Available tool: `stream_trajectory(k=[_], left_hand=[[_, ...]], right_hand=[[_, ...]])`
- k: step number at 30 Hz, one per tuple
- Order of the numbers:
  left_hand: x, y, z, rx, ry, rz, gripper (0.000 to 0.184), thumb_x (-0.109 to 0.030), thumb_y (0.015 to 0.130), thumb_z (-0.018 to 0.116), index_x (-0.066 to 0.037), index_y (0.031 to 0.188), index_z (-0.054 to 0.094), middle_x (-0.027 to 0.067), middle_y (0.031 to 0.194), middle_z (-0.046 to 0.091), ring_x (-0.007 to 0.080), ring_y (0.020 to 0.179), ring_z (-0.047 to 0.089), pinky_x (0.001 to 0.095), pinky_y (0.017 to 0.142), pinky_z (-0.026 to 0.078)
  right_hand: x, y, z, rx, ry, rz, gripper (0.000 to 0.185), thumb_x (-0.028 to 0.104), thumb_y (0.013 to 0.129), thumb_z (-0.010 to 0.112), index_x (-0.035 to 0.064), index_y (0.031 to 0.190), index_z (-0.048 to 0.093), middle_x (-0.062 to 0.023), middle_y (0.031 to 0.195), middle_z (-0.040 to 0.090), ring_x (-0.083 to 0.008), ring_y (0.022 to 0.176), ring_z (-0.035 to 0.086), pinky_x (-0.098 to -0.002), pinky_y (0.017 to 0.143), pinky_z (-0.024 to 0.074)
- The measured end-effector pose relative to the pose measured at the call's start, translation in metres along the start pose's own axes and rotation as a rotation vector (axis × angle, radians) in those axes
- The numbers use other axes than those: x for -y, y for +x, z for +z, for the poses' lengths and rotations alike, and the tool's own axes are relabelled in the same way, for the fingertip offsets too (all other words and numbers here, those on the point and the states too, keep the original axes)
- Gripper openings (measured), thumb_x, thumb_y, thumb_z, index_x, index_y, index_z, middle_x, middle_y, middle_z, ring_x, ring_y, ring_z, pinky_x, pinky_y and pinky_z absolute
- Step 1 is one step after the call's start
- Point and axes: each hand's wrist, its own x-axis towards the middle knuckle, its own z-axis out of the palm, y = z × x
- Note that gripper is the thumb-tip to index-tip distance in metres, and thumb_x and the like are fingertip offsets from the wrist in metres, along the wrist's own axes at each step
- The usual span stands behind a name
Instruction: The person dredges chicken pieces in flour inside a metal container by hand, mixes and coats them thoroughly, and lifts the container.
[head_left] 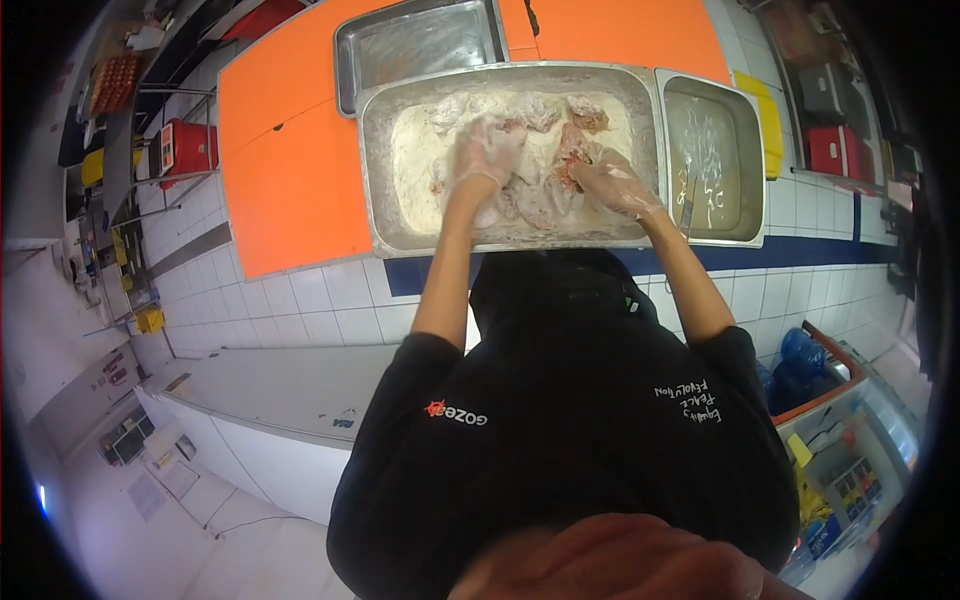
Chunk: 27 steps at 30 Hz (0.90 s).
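Observation:
A deep metal pan (648,150) holds pale flour (412,165) with several floured raw chicken pieces (540,112) in it. My right hand (618,186), in a clear plastic glove, is closed on a reddish raw chicken piece (572,145) on the pan's right side. On the left, my gloved left hand (487,152) is over the flour and chicken, dusted white. Motion blurs its fingers, so I cannot make out whether they hold anything.
To the right stands a metal container of cloudy liquid (712,150), with a metal utensil (689,200) in it. A shallow metal tray (420,50) lies behind the pan on the orange tabletop (290,190). A yellow object (760,110) stands beyond the container.

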Motion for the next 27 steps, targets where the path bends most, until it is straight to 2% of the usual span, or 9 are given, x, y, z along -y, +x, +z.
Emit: stream_trajectory(k=[5, 7, 10, 13, 18, 22, 23, 25, 27], left_hand=[[0.003, 0.029, -0.026, -0.07, 0.633, 0.077, 0.048, -0.043, 0.097, 0.062, -0.014, 0.135, 0.064, 0.0139, 0.15, 0.054, 0.0361, 0.14, 0.047, 0.0433, 0.116, 0.039], [0.057, 0.044, -0.004, -0.389, 0.949, 0.502, 0.059, -0.051, 0.093, 0.063, -0.014, 0.138, 0.062, 0.0172, 0.139, 0.062, 0.0382, 0.132, 0.056, 0.0464, 0.107, 0.047], [0.038, 0.045, -0.012, -0.206, 0.993, 0.376, 0.048, -0.044, 0.093, 0.065, -0.01, 0.127, 0.069, 0.0162, 0.143, 0.059, 0.036, 0.134, 0.05, 0.0458, 0.11, 0.044], [0.026, 0.044, -0.023, -0.177, 0.898, 0.36, 0.041, -0.038, 0.093, 0.065, -0.01, 0.122, 0.071, 0.0172, 0.129, 0.066, 0.0366, 0.128, 0.055, 0.0462, 0.108, 0.045], [-0.003, 0.015, -0.037, -0.138, 0.875, 0.31, 0.04, -0.036, 0.093, 0.064, -0.005, 0.119, 0.07, 0.0175, 0.118, 0.071, 0.0377, 0.119, 0.06, 0.0472, 0.105, 0.046], [-0.004, 0.02, -0.019, -0.111, 0.791, 0.154, 0.052, -0.038, 0.085, 0.073, -0.004, 0.124, 0.066, 0.024, 0.12, 0.067, 0.041, 0.114, 0.063, 0.0486, 0.101, 0.05], [0.006, 0.02, -0.006, -0.108, 0.79, 0.158, 0.052, -0.038, 0.085, 0.073, -0.004, 0.124, 0.066, 0.024, 0.12, 0.067, 0.041, 0.114, 0.063, 0.0486, 0.101, 0.05], [0.026, 0.015, 0.02, -0.51, 0.646, 0.453, 0.052, -0.039, 0.086, 0.074, -0.004, 0.124, 0.066, 0.0195, 0.111, 0.071, 0.0347, 0.106, 0.068, 0.0431, 0.096, 0.052], [0.015, -0.004, 0.023, -0.297, 0.324, 0.279, 0.061, -0.048, 0.087, 0.071, -0.003, 0.128, 0.065, 0.0223, 0.114, 0.071, 0.038, 0.11, 0.067, 0.043, 0.098, 0.051]], right_hand=[[-0.043, 0.027, 0.022, -0.195, -0.209, -0.17, 0.037, 0.029, 0.087, 0.068, -0.0054, 0.101, 0.069, -0.0247, 0.083, 0.07, -0.0392, 0.08, 0.069, -0.0453, 0.075, 0.0531], [-0.038, 0.026, 0.025, -0.296, -0.368, -0.302, 0.037, 0.028, 0.086, 0.069, -0.0057, 0.102, 0.068, -0.0259, 0.082, 0.069, -0.0425, 0.082, 0.069, -0.0464, 0.075, 0.0534], [-0.021, 0.012, 0.027, -0.486, -0.254, -0.438, 0.039, 0.022, 0.084, 0.07, -0.0038, 0.112, 0.067, -0.0279, 0.082, 0.068, -0.0487, 0.085, 0.066, -0.0493, 0.077, 0.0536], [-0.026, 0.022, 0.028, -0.433, -0.087, -0.557, 0.036, 0.017, 0.086, 0.069, -0.0011, 0.116, 0.066, -0.0254, 0.081, 0.066, -0.04, 0.077, 0.068, -0.0472, 0.074, 0.0537], [-0.023, 0.036, 0.035, -0.263, 0.356, -0.169, 0.028, 0.01, 0.089, 0.066, -0.0003, 0.115, 0.067, -0.0085, 0.081, 0.066, -0.0148, 0.07, 0.06, -0.0344, 0.065, 0.0501], [-0.043, 0.063, 0.051, -0.07, 0.601, -0.114, 0.032, 0.008, 0.09, 0.066, 0.0, 0.121, 0.066, -0.0049, 0.083, 0.067, -0.0145, 0.071, 0.06, -0.0327, 0.065, 0.0494], [-0.026, 0.051, 0.052, -0.114, 0.422, -0.176, 0.032, 0.012, 0.092, 0.065, 0.001, 0.122, 0.065, -0.0048, 0.085, 0.067, -0.0133, 0.073, 0.061, -0.0319, 0.066, 0.05], [-0.022, 0.053, 0.06, -0.16, 0.24, -0.236, 0.033, 0.016, 0.094, 0.064, 0.0021, 0.124, 0.065, -0.0047, 0.088, 0.067, -0.0122, 0.074, 0.061, -0.0311, 0.067, 0.0506], [-0.035, 0.07, 0.079, -0.219, 0.212, -0.57, 0.037, 0.017, 0.091, 0.07, 0.0033, 0.126, 0.065, -0.0057, 0.088, 0.068, -0.012, 0.073, 0.06, -0.0326, 0.066, 0.0502]])
